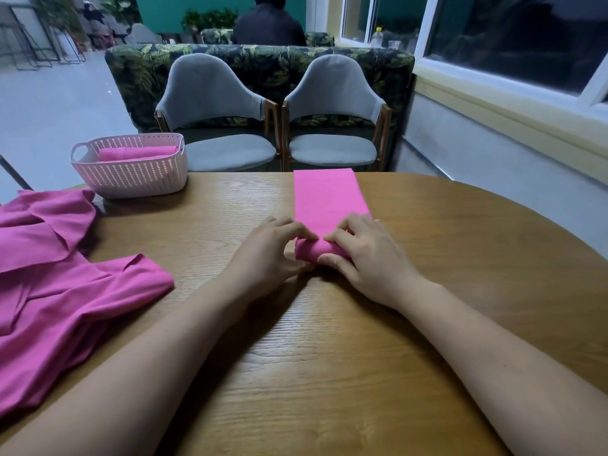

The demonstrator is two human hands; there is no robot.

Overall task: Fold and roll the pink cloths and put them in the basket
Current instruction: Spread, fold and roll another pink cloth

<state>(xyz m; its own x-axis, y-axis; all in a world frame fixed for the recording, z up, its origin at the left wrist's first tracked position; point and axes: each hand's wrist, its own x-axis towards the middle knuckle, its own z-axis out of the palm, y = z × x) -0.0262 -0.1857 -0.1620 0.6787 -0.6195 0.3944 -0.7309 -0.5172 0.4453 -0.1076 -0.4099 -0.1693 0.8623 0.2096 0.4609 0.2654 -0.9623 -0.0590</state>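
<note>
A pink cloth folded into a long strip [327, 195] lies on the wooden table [460, 258], running away from me to the far edge. Its near end is rolled into a short tube [316, 251]. My left hand [273, 251] grips the roll's left end with thumb and fingers. My right hand [365, 255] covers its right end, fingers curled over the top. A pale pink slotted basket [131, 179] stands at the far left of the table, and rolled pink cloths [138, 153] lie inside it. A heap of unfolded pink cloths [56, 284] lies at the left.
Two grey chairs [332, 126] stand beyond the table's far edge, with a leaf-patterned sofa behind them. A person in dark clothes [268, 24] sits in the background, back turned. A wall with windows [513, 41] runs along the right.
</note>
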